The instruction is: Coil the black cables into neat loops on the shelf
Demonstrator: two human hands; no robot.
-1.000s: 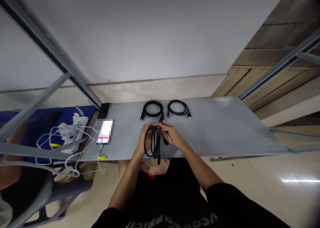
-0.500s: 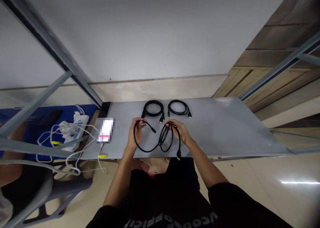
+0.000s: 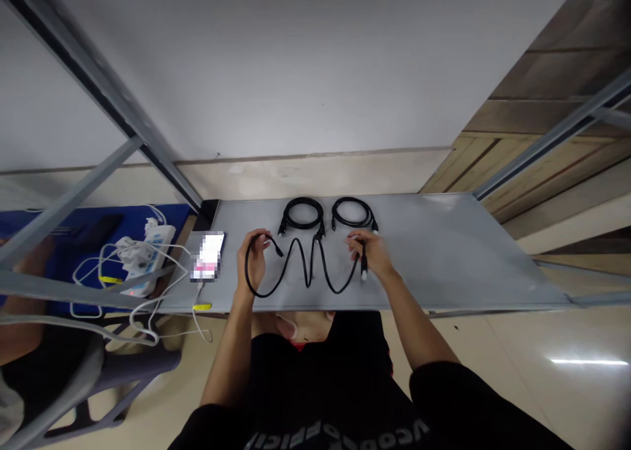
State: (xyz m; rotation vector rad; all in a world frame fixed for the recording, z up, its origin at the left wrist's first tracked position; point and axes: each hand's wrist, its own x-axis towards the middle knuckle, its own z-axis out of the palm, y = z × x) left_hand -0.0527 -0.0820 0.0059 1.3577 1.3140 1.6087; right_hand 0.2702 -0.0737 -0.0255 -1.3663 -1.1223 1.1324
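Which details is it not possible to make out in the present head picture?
Head view, phone screen: masked by pixel blocks.
Head view, plug of the held cable at the right hand: shape too small to tell.
Head view, co-worker: cut off by the left edge, crossed by frame bars.

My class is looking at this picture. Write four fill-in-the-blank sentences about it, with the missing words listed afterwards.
1. The cable held between the left hand and the right hand is ____ in colour.
2. The number of coiled cables lying on the table is ____.
3. The pixelated device is nearer to the person's ____ hand.
4. The surface beneath the white power strip is ____.

Missing words: black; two; left; blue.
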